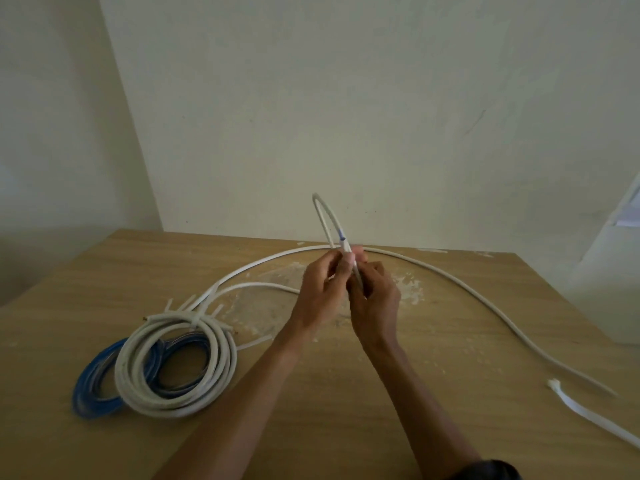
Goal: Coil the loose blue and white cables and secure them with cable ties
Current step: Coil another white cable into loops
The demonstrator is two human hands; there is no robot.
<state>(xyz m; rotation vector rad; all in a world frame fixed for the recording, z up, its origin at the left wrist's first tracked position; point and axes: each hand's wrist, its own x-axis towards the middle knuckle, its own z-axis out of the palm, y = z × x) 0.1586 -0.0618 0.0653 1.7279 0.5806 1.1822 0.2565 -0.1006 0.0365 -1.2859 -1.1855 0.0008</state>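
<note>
Our left grip (322, 284) and right grip (375, 292) pinch the long white round cable (322, 220) just under its loop — looks light but springy, hold close.

Your left hand (320, 292) and right hand (375, 296) hide where the white cable (323, 216) loop closes; the white coil (138, 386) covers part of the blue coil (91, 382).

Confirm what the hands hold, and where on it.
Both the left hand and right hand pinch the loose white round cable near its end, at the base of a small upright loop.
</note>
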